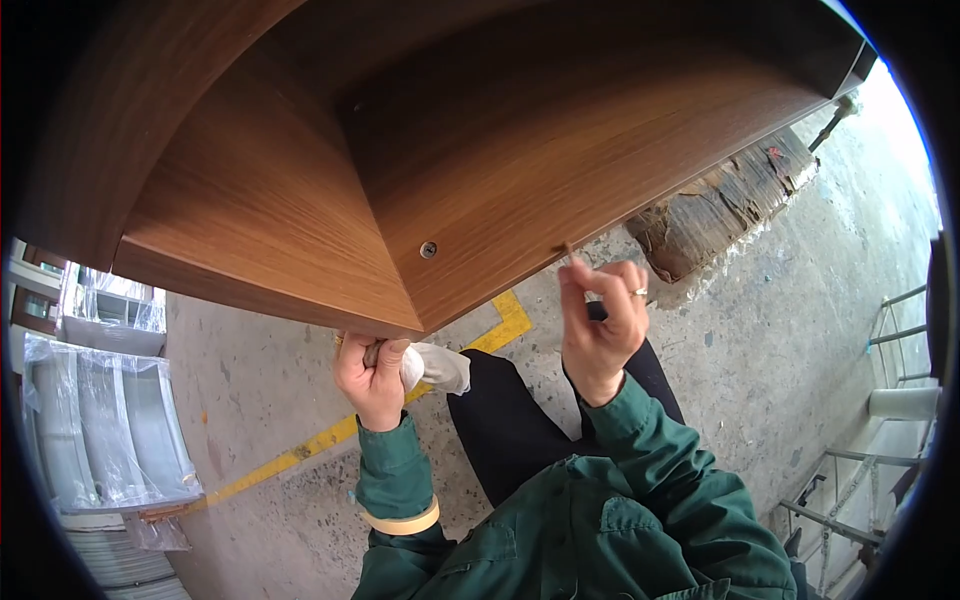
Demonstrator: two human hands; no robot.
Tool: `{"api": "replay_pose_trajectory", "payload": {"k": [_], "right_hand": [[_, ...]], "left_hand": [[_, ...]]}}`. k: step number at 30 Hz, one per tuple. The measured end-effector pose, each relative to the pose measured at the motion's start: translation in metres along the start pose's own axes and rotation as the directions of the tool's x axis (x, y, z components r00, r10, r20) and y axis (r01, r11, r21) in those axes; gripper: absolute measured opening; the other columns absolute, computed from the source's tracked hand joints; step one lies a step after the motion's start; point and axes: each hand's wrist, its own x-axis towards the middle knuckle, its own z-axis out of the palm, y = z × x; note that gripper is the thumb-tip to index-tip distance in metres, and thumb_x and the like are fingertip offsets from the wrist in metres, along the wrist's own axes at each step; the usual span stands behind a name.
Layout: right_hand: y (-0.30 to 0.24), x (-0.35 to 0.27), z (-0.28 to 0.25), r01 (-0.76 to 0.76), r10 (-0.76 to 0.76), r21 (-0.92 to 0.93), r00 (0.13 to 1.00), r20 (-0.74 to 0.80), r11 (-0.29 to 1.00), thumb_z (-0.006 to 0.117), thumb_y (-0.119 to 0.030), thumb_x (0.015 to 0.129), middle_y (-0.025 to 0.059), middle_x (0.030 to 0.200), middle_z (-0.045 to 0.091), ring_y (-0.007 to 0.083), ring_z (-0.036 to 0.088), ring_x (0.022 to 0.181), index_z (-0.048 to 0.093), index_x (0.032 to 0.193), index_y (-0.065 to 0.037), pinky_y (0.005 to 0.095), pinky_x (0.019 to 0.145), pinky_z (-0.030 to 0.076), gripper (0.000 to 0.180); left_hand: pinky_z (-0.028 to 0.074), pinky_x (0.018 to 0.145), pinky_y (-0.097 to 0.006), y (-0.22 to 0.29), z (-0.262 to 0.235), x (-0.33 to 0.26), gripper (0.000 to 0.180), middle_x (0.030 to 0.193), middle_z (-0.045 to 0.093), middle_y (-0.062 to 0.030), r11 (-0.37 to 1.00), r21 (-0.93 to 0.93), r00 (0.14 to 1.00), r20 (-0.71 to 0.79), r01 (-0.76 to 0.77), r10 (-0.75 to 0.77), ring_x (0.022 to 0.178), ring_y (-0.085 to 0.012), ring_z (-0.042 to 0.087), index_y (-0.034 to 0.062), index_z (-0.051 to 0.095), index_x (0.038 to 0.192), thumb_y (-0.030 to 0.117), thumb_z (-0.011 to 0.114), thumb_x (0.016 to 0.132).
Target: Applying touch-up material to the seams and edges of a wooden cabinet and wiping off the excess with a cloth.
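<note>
A brown wood-grain cabinet (270, 220) fills the upper view, with its open compartment facing me. My left hand (372, 382) is closed around a bunched white cloth (440, 368), just below the cabinet's front corner. The cloth hangs out to the right of the fist. My right hand (606, 325) pinches a small, thin, brown-tipped stick (566, 252) between thumb and forefinger. Its tip is at the front edge of the lower panel; whether it touches the wood I cannot tell. A round metal fitting (428, 250) is set in the panel near the inner corner.
A roll of yellowish tape (403, 520) rings my left sleeve. A worn, wrapped block (730, 200) is under the cabinet's right side. Plastic-wrapped panels (105, 420) stand at left, metal racks (850, 455) at right. A yellow line (300, 452) crosses the concrete floor.
</note>
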Motion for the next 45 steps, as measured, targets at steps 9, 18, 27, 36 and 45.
{"api": "replay_pose_trajectory", "payload": {"k": [9,18,27,36,45], "right_hand": [[-0.033,-0.020,0.012,-0.001,-0.023,0.149,0.986,0.162,0.989,0.076,0.008,0.068,0.0062,0.069,0.049,0.0215,0.047,0.065,0.065,0.079,-0.004,0.0324,0.057,0.036,0.020],[-0.009,-0.002,0.002,-0.020,0.018,0.049,0.999,0.032,0.999,0.075,0.007,0.068,0.0063,0.069,0.051,0.0233,0.048,0.067,0.066,0.082,-0.004,0.0333,0.059,0.038,0.021],[0.014,0.008,-0.005,-0.062,0.063,0.022,0.997,-0.043,0.998,0.073,0.009,0.072,0.0071,0.071,0.054,0.0209,0.050,0.064,0.067,0.084,-0.002,0.0312,0.057,0.040,0.017],[0.010,0.040,-0.045,-0.114,0.129,0.122,0.984,-0.121,0.986,0.073,0.008,0.076,0.0045,0.078,0.063,0.0077,0.057,0.063,0.068,0.091,0.000,0.0209,0.054,0.045,0.018],[0.028,0.054,-0.049,0.085,-0.099,-0.421,0.995,-0.011,0.903,0.080,-0.012,0.069,-0.0019,0.073,0.058,0.0192,0.054,0.077,0.070,0.084,-0.016,0.0319,0.078,0.038,0.018]], "left_hand": [[0.039,0.065,-0.024,0.001,0.000,-0.001,0.023,0.082,0.057,-0.0016,1.000,0.004,1.000,-0.007,0.007,-0.007,0.071,-0.0106,0.047,-0.0013,0.063,0.087,0.014,0.079,0.080],[0.041,0.067,-0.025,-0.001,-0.002,-0.001,0.024,0.083,0.058,-0.0025,1.000,0.015,1.000,0.010,0.003,-0.004,0.073,-0.0116,0.049,-0.0015,0.063,0.087,0.014,0.079,0.080],[0.040,0.068,-0.024,0.007,-0.001,-0.001,0.024,0.085,0.058,-0.0029,0.996,-0.055,0.997,-0.001,0.071,-0.071,0.074,-0.0104,0.049,-0.0016,0.062,0.086,0.015,0.078,0.081],[0.039,0.068,-0.018,-0.002,-0.006,-0.001,0.023,0.089,0.056,0.0039,0.990,0.109,0.995,0.048,-0.094,0.089,0.073,-0.0036,0.046,-0.0031,0.062,0.099,0.013,0.073,0.086],[0.035,0.062,-0.023,-0.003,-0.001,-0.004,0.023,0.081,0.052,0.0012,0.999,-0.023,0.999,-0.025,0.033,-0.033,0.069,-0.0082,0.043,-0.0011,0.062,0.088,0.016,0.077,0.083]]}}
